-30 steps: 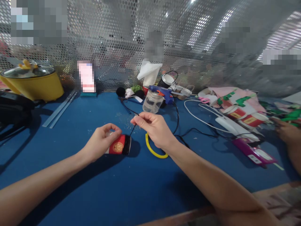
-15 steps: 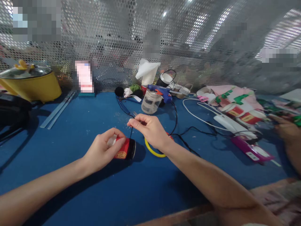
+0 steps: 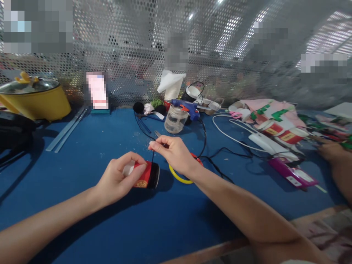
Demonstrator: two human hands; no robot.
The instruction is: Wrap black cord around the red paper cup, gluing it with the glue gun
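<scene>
A red paper cup (image 3: 143, 173) lies on its side with black cord wound around its rim end. My left hand (image 3: 123, 176) is closed on the cup, thumb and fingers pressing its wall. Just above the rim, my right hand (image 3: 172, 152) pinches the black cord (image 3: 153, 157), which runs taut up from the winding. From those fingers the cord trails back toward a black ball of yarn (image 3: 138, 107). Under my right wrist shows a yellow and red loop (image 3: 180, 178), partly hidden. A pointed metal tip (image 3: 157, 134) pokes out beyond my right fingers.
Behind my hands stand a clear plastic jar (image 3: 175, 120) and a blue glue gun (image 3: 187, 106). Red cups (image 3: 293, 135), a white power strip (image 3: 261, 141) and a purple box (image 3: 291, 174) lie right, near another person's hand (image 3: 332, 150). A yellow pot (image 3: 35, 101) and glue sticks (image 3: 67, 128) are left.
The cup has rolled or tilted slightly in my left hand, and the cord is still pinched in my right. Otherwise the view has only shifted a little.
</scene>
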